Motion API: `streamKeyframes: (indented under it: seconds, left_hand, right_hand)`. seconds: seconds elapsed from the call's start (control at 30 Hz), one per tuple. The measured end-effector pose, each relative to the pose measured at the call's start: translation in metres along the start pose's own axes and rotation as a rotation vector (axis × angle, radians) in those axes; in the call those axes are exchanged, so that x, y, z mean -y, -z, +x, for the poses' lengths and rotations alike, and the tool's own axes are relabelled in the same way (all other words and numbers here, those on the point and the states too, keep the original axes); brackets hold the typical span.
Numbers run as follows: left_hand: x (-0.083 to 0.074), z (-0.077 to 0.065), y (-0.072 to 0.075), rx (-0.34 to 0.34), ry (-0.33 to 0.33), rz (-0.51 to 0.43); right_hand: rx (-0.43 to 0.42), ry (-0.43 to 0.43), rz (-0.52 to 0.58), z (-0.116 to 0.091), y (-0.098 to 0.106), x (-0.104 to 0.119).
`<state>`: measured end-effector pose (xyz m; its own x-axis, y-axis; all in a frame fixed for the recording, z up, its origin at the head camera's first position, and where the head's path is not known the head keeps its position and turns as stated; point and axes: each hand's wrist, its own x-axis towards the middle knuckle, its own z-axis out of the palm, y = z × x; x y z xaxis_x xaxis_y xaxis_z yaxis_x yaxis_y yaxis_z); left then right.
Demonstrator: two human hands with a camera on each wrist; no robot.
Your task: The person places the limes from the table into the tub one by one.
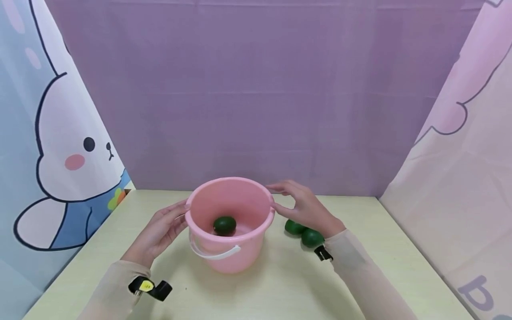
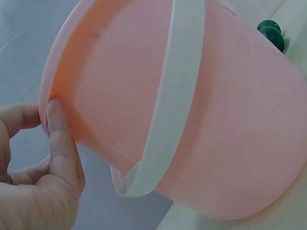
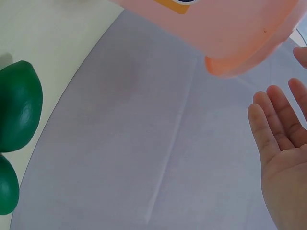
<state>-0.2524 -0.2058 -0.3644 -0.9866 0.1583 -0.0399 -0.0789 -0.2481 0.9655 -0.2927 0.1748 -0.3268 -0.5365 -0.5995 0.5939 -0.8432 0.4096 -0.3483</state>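
A pink bucket [image 1: 230,255] with a white handle [image 1: 218,256] stands on the table, its mouth up. One dark green, lime-like fruit [image 1: 225,226] lies inside at the bottom. At the bucket's left, my left hand [image 1: 162,231] pinches the rim; the left wrist view shows its fingertips [image 2: 56,108] on and under the rim. On the other side is my right hand [image 1: 306,206], thumb and fingers spread close to the rim. In the right wrist view this hand [image 3: 288,143] has extended fingers and appears apart from the bucket [image 3: 230,28].
Two more green fruits, one [image 1: 295,227] behind the other [image 1: 312,238], lie on the table [image 1: 288,289] beneath my right wrist. A purple backdrop [image 1: 256,98] stands at the back, with printed cloth panels [image 1: 64,133] at both sides.
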Motion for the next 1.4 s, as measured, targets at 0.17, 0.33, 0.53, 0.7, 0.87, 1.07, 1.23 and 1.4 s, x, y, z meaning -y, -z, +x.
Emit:
streamKeyframes:
  seconds: [0.17,0.33,0.53,0.7,0.87,1.07,1.23,1.4]
  left_hand:
    - [0.001,-0.001,0.001,0.004,-0.005,-0.012]
    - [0.001,-0.001,0.002,0.001,-0.003,-0.020]
    - [0.000,-0.002,0.001,-0.011,0.006,-0.004]
    - [0.000,-0.001,0.001,-0.002,-0.003,-0.017]
    - [0.000,-0.001,0.002,0.004,-0.008,-0.016]
    - [0.000,-0.001,0.002,0.002,-0.005,-0.013]
    - [-0.001,0.000,0.002,0.002,-0.005,-0.023]
    - [0.000,0.000,0.001,-0.001,0.006,-0.029]
  right_hand:
    - [-0.006,0.000,-0.011,-0.005,0.003,-0.002]
    - [-0.023,-0.006,-0.031,-0.011,0.005,-0.004]
    - [-0.036,-0.001,-0.064,-0.016,0.007,-0.008]
    - [-0.032,-0.023,-0.073,-0.021,0.011,-0.009]
    - [-0.018,-0.047,-0.079,-0.026,0.014,-0.010]
    - [-0.002,-0.099,-0.082,-0.035,0.018,-0.013]
    - [0.012,-0.114,-0.096,-0.043,0.020,-0.016]
    - [0.012,-0.129,-0.113,-0.054,0.021,-0.022]
